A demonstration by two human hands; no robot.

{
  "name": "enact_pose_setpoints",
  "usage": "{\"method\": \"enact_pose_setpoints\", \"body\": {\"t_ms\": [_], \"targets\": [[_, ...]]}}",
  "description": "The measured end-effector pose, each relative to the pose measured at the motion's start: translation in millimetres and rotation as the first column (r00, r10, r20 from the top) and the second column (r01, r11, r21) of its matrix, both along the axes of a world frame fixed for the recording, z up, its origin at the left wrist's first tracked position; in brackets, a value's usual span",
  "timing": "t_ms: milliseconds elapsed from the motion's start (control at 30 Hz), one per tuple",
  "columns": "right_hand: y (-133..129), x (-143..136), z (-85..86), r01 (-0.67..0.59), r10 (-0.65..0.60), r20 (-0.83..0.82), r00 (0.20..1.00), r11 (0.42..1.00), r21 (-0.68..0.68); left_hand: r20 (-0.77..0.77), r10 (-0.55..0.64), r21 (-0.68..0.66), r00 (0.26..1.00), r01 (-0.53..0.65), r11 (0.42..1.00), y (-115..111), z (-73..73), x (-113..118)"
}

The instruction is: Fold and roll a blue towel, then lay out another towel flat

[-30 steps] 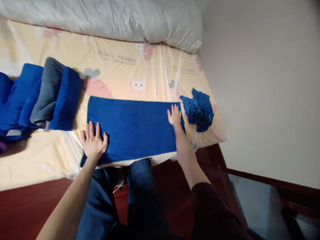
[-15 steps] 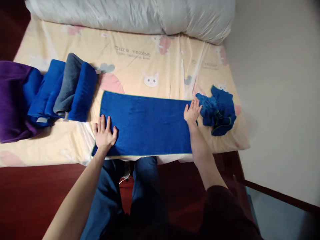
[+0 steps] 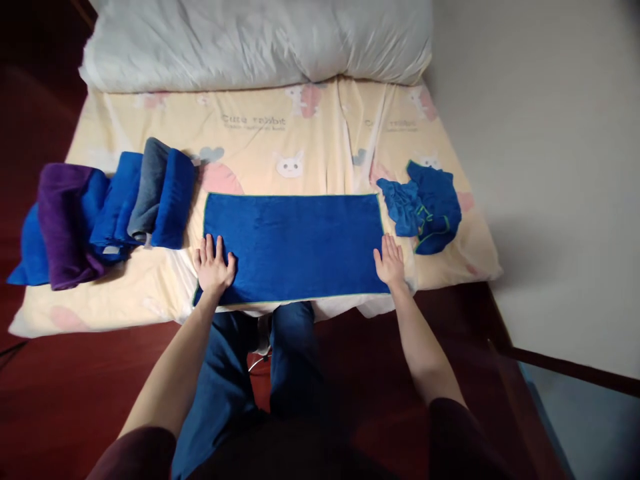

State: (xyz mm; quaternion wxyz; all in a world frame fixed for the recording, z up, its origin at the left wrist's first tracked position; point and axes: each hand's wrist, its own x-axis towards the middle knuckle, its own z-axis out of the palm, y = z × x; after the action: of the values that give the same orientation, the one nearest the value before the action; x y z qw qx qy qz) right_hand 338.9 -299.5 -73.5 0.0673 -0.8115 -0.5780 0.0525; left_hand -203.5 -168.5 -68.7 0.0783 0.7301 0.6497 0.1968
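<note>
A blue towel (image 3: 300,247) with thin green edging lies spread flat on the bed, its long side along the front edge. My left hand (image 3: 214,267) rests palm down on the towel's left end, fingers apart. At the opposite end, my right hand (image 3: 390,263) lies flat over the right edge, fingers stretched out and pointing away from me. Neither hand grips the cloth. Just beyond my right hand is a crumpled heap of blue towels (image 3: 437,200) with green trim.
Folded towels lie in a row at the left: a purple one (image 3: 63,227), a grey one (image 3: 150,183) and several blue ones (image 3: 175,200). A rolled pale quilt (image 3: 260,47) spans the back of the patterned bed sheet (image 3: 250,153). A wall (image 3: 540,167) stands at the right.
My right hand has slid toward me along the towel's right edge. My left hand stays at the left end. The camera view has shifted, showing more of the bed's left side.
</note>
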Motion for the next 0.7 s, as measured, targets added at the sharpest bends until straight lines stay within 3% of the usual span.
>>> {"method": "enact_pose_setpoints", "body": {"t_ms": [100, 200, 300, 367, 467, 567, 700], "targets": [[13, -16, 20.2, 0.083, -0.084, -0.005, 0.996, 0.989, -0.123, -0.027, 0.002, -0.036, 1.0, -0.003, 0.999, 4, 6.5, 1], [-1, -72, 43.9, 0.133, -0.138, -0.067, 0.988, 0.989, -0.069, -0.022, -0.012, -0.121, 1.0, 0.009, 0.993, -9, 18.4, -4], [-66, -174, 51.4, 0.029, 0.015, -0.294, 0.956, 0.989, 0.144, -0.011, -0.06, -0.134, 0.998, 0.058, 0.989, -61, 23.4, -20], [-131, -250, 44.4, -0.048, 0.153, -0.493, 0.857, 0.975, 0.219, -0.022, -0.077, -0.094, 0.997, 0.075, 0.993, -115, 19.3, -36], [-216, -335, 29.3, 0.01, 0.095, -0.645, 0.759, 0.987, 0.158, -0.034, -0.052, -0.101, 0.998, 0.048, 0.994, -194, 9.4, -58], [-250, -360, 25.2, 0.1, 0.012, -0.674, 0.739, 0.987, 0.126, -0.042, -0.043, -0.128, 0.998, 0.037, 0.991, -239, 7.3, -71], [-228, -348, 34.8, 0.098, 0.001, -0.717, 0.698, 0.99, 0.097, -0.016, -0.052, -0.154, 0.999, 0.049, 0.987, -247, 16.3, -71]]}}
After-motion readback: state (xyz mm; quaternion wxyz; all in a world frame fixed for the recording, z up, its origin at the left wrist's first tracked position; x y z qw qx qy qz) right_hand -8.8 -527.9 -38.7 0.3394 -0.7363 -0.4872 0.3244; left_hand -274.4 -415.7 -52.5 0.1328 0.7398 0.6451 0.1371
